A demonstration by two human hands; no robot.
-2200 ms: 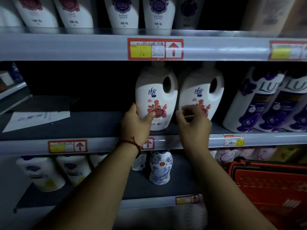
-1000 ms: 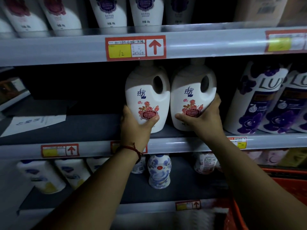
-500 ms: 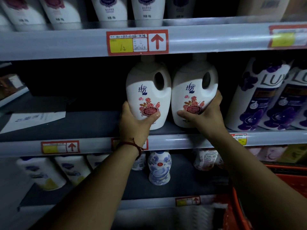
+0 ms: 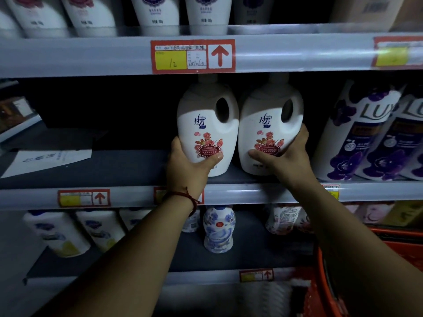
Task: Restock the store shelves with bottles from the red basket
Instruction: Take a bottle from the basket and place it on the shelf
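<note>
Bottles upright and touching on middle shelf (image 4: 251,194), near its front edge. Left hand (image 4: 190,165) curls round lower left side of left bottle (image 4: 206,124), thumb across flower label. Right hand (image 4: 288,156) wraps lower right side of right bottle (image 4: 267,124), thumb on label. Purple bottles (image 4: 357,133) just beside, to the right. Red basket (image 4: 409,250) at lower right, below shelf level, contents hidden by right arm

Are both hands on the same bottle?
No, the left hand grips the left rose-label bottle and the right hand grips the right rose-label bottle.
</note>
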